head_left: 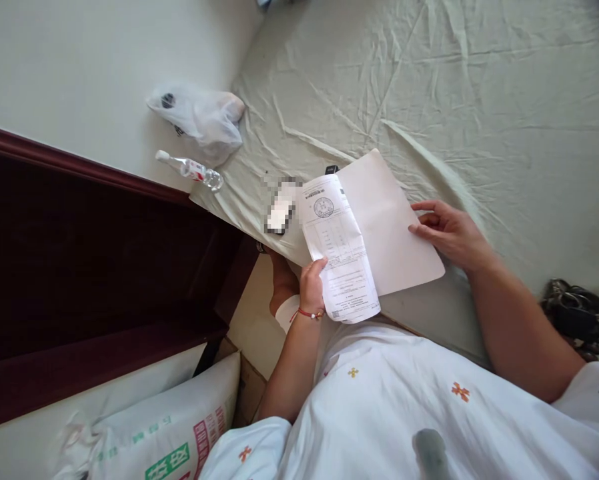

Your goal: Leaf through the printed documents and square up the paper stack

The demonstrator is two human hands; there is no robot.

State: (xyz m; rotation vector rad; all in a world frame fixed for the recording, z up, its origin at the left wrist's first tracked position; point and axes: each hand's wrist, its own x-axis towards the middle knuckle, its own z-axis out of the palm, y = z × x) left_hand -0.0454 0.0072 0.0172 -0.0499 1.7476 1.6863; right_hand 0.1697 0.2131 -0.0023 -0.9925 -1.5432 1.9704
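Observation:
An open white folder point(389, 227) lies in front of my body, its right side blank. Printed paper sheets point(337, 267) with a round black stamp rest on its left side. My left hand point(313, 288), with a red bracelet at the wrist, is closed on the left edge of the papers, thumb on top; its other fingers are hidden underneath. At the folder's right edge, my right hand point(449, 233) pinches the cover between thumb and fingers. A phone point(281, 210), partly blurred out, lies just left of the papers. Behind the folder, a small black object point(332, 169) peeks out.
A pale green sheet point(519, 120) with wrinkles covers the bed. A plastic bottle point(192, 171) and a white plastic bag point(204, 123) are at the far left by the wall. Dark keys or straps point(574, 317) lie right. Below stand dark wooden furniture point(79, 267) and a printed sack point(169, 420).

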